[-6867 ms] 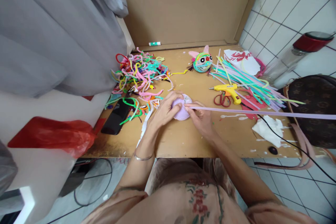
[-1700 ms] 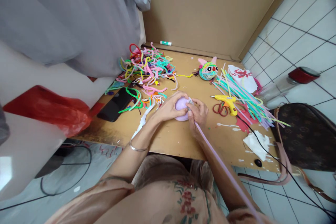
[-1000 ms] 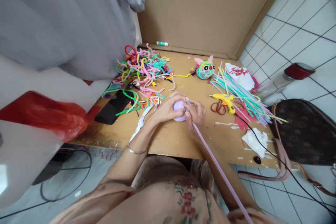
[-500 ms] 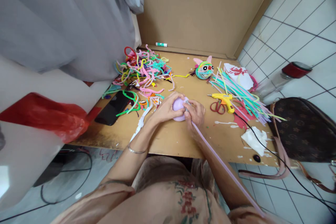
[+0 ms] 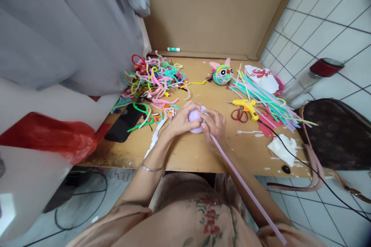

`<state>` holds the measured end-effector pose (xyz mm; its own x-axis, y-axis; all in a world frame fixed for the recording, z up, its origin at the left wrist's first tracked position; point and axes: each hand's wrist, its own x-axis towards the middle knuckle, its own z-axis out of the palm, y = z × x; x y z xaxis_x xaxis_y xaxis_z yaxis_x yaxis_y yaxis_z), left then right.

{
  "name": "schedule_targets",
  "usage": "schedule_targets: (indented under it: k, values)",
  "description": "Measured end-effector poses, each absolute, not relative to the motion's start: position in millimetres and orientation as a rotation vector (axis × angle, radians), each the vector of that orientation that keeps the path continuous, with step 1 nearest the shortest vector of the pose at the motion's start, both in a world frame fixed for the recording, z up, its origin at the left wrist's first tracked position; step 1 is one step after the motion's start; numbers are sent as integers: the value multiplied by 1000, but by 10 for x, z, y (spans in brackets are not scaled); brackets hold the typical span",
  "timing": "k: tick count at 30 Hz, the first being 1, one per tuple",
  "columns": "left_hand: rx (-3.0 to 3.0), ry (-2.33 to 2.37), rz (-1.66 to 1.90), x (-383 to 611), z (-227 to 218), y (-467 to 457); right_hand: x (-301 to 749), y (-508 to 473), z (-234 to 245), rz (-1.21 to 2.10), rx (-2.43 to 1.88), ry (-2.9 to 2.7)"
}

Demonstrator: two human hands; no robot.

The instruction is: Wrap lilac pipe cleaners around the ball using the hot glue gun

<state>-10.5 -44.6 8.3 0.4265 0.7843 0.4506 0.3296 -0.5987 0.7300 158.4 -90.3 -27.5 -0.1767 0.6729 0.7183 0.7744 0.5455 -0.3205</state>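
A round ball wrapped in lilac pipe cleaner (image 5: 194,115) sits between my hands above the table's front half. My left hand (image 5: 183,119) curls around its left side, thumb along the near edge. At its right side, the fingers of my right hand (image 5: 213,123) pinch a long lilac pipe cleaner (image 5: 242,183) against the ball. The strip's loose end runs down over my right forearm toward the lower right. Fingertips partly hide where strip and ball meet.
A heap of colourful pipe cleaners (image 5: 156,73) and a black phone (image 5: 121,123) lie left. Right are a yellow glue gun (image 5: 246,107) with its cord, red scissors (image 5: 239,115), straight pipe cleaners (image 5: 265,102), tissue (image 5: 283,149) and a brown bag (image 5: 337,135). A decorated ball (image 5: 222,74) stands behind.
The view has shifted slightly. Both hands keep nearly the same grip on the lilac ball, and the strip still trails over the right forearm.
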Motion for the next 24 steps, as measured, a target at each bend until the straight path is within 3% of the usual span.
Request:
schedule_targets:
  k: [24]
  values:
    - [2102, 939, 1147, -60, 43, -402, 1627, -866, -335, -179, -1095, -1843]
